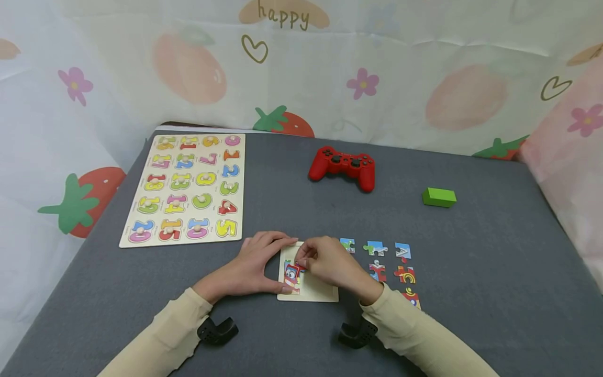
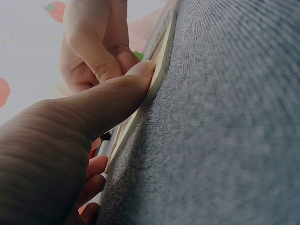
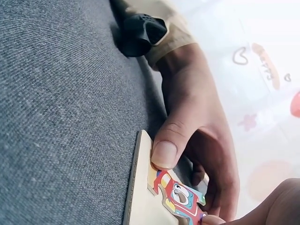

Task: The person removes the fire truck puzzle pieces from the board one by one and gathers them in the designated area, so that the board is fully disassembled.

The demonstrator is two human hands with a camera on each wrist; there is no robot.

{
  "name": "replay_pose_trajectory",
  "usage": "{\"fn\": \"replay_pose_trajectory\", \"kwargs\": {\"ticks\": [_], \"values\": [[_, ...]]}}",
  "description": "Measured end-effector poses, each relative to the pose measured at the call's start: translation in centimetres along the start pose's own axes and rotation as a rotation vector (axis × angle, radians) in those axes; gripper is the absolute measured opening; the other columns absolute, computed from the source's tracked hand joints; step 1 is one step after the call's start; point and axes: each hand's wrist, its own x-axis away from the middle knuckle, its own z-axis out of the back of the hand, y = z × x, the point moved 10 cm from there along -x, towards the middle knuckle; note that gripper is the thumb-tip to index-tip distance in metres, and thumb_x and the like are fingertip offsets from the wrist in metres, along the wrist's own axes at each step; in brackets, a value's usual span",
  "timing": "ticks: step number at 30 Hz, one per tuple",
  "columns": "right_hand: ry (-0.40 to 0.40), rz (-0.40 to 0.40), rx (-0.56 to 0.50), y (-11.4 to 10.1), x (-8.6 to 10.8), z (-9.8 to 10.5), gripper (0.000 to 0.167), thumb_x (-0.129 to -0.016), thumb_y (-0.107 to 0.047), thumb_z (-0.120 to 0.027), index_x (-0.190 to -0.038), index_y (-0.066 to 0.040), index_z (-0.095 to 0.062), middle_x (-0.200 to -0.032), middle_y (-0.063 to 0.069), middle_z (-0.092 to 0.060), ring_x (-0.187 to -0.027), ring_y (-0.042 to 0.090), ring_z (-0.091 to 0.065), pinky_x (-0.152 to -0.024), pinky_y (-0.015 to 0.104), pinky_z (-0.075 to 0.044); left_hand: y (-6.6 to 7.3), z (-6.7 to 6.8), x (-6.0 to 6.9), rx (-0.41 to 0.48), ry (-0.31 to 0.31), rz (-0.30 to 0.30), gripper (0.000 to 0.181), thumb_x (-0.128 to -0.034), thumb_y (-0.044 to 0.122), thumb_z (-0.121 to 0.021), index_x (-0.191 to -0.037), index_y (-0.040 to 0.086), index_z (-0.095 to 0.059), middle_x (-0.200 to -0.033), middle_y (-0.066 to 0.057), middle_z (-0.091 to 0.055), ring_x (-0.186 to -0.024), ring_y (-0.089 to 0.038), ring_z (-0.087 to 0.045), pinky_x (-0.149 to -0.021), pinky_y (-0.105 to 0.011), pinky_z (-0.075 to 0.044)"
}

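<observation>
A small wooden puzzle board lies on the cloth, with joined jigsaw pieces along its left side. They show a red cartoon figure with a big eye, seen closer in the right wrist view. My left hand holds the board at its left side, thumb on the near left corner and fingers at the far edge. Bent over the board, my right hand pinches a small puzzle piece at the right of the joined pieces. Its fingers hide most of that piece.
Several loose jigsaw pieces lie right of the board, some partly behind the right arm. A wooden number board with pegged numerals is at the back left. Farther back are a red game controller and a green block.
</observation>
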Motion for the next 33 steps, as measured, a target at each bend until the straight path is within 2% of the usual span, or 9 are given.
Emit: {"fn": "replay_pose_trajectory", "kwargs": {"ticks": [10, 20, 25, 33], "values": [[-0.006, 0.005, -0.015, 0.1, -0.2, 0.0, 0.011, -0.085, -0.005, -0.066, -0.078, -0.011, -0.070, -0.071, -0.004, -0.064, -0.063, 0.009, -0.053, -0.054, 0.023, -0.041, -0.3, -0.2, 0.0, 0.002, -0.014, 0.019, 0.090, -0.0706, 0.059, -0.077, -0.146, 0.026, -0.040, -0.140, 0.005, -0.040, -0.130, -0.017, -0.031, -0.094, -0.042, -0.026], [-0.031, -0.030, -0.051, 0.2, -0.4, 0.3, 0.010, -0.086, -0.004, -0.065, -0.079, -0.010, -0.071, -0.070, -0.002, -0.063, -0.062, 0.009, -0.053, -0.055, 0.023, -0.041, 0.0, 0.1, 0.0, 0.003, -0.003, 0.005, 0.090, -0.0701, 0.058, -0.077, -0.146, 0.024, -0.041, -0.140, 0.002, -0.041, -0.130, -0.020, -0.032, -0.092, -0.044, -0.026], [-0.002, -0.077, -0.050, 1.2, 0.2, 1.9, 0.012, -0.087, -0.004, -0.065, -0.080, -0.011, -0.071, -0.073, -0.002, -0.064, -0.066, 0.011, -0.055, -0.060, 0.026, -0.043, -0.1, 0.0, -0.1, -0.006, -0.007, 0.010, 0.090, -0.0705, 0.059, -0.077, -0.146, 0.025, -0.041, -0.139, 0.004, -0.041, -0.129, -0.018, -0.032, -0.092, -0.043, -0.026], [0.040, -0.164, -0.035, 4.3, 2.5, 5.3, 0.005, -0.089, -0.009, -0.067, -0.085, -0.010, -0.070, -0.080, 0.000, -0.065, -0.074, 0.014, -0.058, -0.063, 0.029, -0.045, -0.1, -0.1, -0.1, -0.005, -0.015, 0.010, 0.089, -0.0704, 0.059, -0.077, -0.145, 0.025, -0.042, -0.138, 0.003, -0.042, -0.128, -0.019, -0.033, -0.091, -0.043, -0.027]]}}
